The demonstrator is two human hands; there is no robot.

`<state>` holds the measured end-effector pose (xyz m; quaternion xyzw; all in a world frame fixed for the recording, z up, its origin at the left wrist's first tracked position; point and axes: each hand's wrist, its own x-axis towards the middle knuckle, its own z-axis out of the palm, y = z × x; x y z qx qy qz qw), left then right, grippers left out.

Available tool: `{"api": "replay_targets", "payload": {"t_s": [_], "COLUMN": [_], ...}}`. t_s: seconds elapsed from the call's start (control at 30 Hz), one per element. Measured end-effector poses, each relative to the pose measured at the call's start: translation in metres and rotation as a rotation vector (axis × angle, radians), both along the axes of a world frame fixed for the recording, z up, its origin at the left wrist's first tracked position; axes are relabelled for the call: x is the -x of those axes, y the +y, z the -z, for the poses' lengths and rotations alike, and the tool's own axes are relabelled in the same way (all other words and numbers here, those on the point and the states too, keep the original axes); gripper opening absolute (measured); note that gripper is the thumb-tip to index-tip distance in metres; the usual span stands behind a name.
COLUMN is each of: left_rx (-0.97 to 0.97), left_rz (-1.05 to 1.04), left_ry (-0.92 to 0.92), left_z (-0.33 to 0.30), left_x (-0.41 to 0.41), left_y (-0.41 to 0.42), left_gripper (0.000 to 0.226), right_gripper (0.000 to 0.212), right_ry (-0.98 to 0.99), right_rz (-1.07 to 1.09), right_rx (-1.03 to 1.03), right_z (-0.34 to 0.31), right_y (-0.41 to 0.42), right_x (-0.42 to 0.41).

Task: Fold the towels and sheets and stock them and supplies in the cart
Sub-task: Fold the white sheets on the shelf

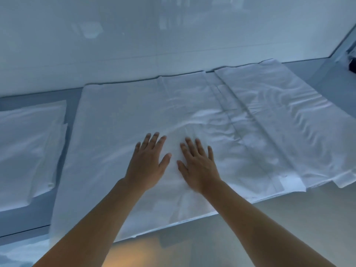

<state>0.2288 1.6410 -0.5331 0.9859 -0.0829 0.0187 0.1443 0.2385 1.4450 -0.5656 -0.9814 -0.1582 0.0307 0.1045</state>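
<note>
A large white sheet (119, 120) lies spread flat over the grey table (73, 97), folded into layers with seams and wrinkles on its right half. Its near edge hangs slightly over the table's front. My left hand (148, 162) and my right hand (198, 166) lie side by side, palms down and fingers straight, pressing on the sheet near its middle front. Neither hand holds any cloth. A second white folded sheet (27, 147) rests on the table at the left, apart from the large one.
A pale wall (173, 35) rises directly behind the table. A dark object (352, 63) sits at the far right edge by the wall corner. Light floor (250, 228) shows below the table's front edge, and more white cloth (17, 251) lies at the bottom left.
</note>
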Motion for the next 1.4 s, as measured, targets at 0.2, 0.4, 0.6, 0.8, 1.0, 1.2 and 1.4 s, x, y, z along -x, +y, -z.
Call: {"api": "replay_targets", "payload": {"t_s": [0.2,0.4,0.6,0.8,1.0,1.2,1.4], "left_rx": [0.043,0.053,-0.021,-0.076,-0.079,-0.086,-0.086], "left_rz": [0.071,0.118,0.082,0.041,0.040,0.039,0.038], "left_ry": [0.027,0.046,0.084,0.042,0.025,0.021,0.058], "left_z": [-0.001,0.008,0.028,0.050,0.048,0.050,0.047], "left_x": [-0.048,-0.081,-0.102,-0.098,-0.097,-0.097,-0.097], "left_y": [-0.135,-0.250,-0.320,-0.326,-0.326,-0.325,-0.328], "left_gripper": [0.064,0.063,0.065,0.066,0.070,0.069,0.065], "right_gripper": [0.068,0.066,0.064,0.064,0.063,0.063,0.065], "right_ry": [0.027,-0.045,0.028,-0.004,-0.029,-0.033,0.003], "right_rz": [0.032,0.087,0.142,0.160,0.209,0.238,0.248], "right_rx": [0.057,0.042,0.045,0.001,-0.006,0.043,0.077], "right_z": [-0.001,-0.011,0.001,0.014,0.018,0.014,0.010], "right_y": [-0.143,-0.255,-0.302,-0.313,-0.334,-0.390,-0.409], "right_x": [-0.027,-0.061,-0.091,-0.099,-0.110,-0.123,-0.120]}}
